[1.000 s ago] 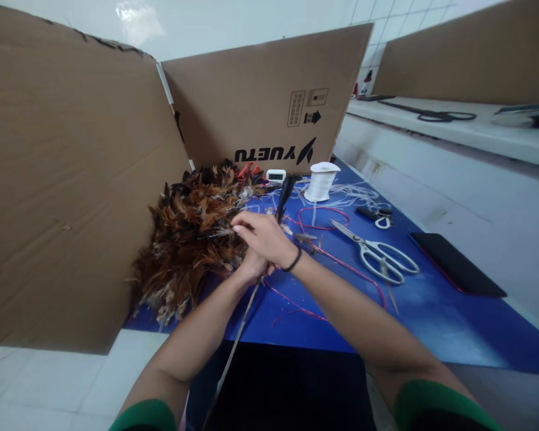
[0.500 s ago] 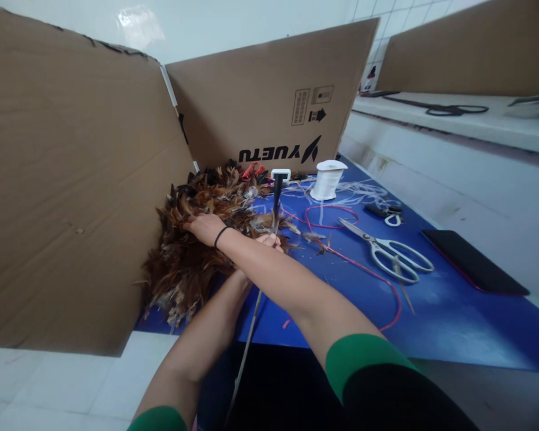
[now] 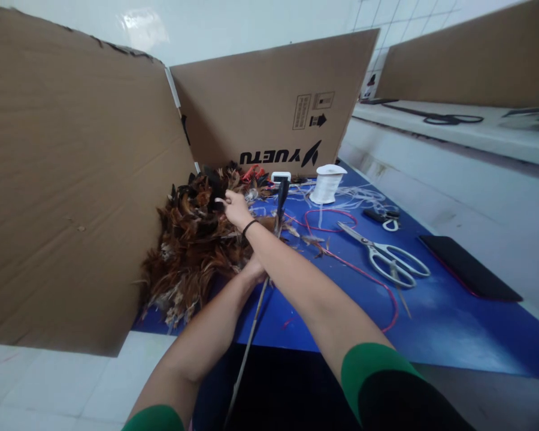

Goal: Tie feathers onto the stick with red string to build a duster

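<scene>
A heap of brown and black feathers (image 3: 193,245) lies on the blue mat (image 3: 431,323) against the cardboard screen. My right hand (image 3: 234,207) reaches across into the far part of the heap, its fingers pinched on a dark feather. My left hand (image 3: 256,270) is mostly hidden under my right forearm; it sits where a thin stick (image 3: 251,335) with a black tip (image 3: 281,197) passes, apparently gripping it. The stick runs from my lap up over the mat.
Large scissors (image 3: 386,254), a red cord (image 3: 341,239), a white thread spool (image 3: 326,182), small snips (image 3: 384,216) and a black phone (image 3: 469,275) lie on the mat. Cardboard walls (image 3: 72,179) stand left and behind. A white ledge (image 3: 453,129) runs along the right.
My right hand has left the stick near my left hand, swung left over the feather heap, then moved farther back and pinched a feather. The left hand has stayed in place.
</scene>
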Action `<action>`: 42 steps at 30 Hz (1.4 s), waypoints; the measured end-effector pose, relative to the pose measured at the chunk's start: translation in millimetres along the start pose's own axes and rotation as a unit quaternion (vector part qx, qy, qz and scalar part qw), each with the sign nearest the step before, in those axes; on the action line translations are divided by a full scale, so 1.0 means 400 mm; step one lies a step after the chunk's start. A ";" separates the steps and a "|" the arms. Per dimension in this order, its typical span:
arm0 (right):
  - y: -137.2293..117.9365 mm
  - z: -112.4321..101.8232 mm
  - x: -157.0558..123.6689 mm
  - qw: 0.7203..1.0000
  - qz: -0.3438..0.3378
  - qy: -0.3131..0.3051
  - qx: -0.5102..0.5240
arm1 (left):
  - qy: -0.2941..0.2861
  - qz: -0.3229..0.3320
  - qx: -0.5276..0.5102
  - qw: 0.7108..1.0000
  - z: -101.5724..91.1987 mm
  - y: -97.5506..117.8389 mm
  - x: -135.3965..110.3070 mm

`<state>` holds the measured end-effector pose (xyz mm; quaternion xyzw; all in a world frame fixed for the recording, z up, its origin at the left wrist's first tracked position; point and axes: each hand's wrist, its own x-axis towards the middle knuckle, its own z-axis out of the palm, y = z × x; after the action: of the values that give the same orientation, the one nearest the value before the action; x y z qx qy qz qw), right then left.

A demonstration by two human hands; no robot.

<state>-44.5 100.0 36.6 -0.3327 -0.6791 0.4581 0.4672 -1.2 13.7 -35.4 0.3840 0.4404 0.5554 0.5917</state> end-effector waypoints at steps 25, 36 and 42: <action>-0.111 -0.386 -0.214 0.958 0.009 0.099 0.270 | -0.096 -0.017 -0.037 0.995 -0.004 0.038 -0.005; 0.046 -0.391 -0.284 0.958 0.066 0.203 0.189 | -0.092 -0.034 0.037 0.994 0.001 0.031 -0.018; 0.038 -0.385 -0.294 0.957 0.087 0.202 0.188 | -0.103 -0.062 0.038 0.992 0.010 0.042 -0.033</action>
<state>140.9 49.8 5.7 -0.3825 -0.4404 0.5397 0.6070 -2.6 2.0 -17.0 0.4331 0.4207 0.4580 0.6524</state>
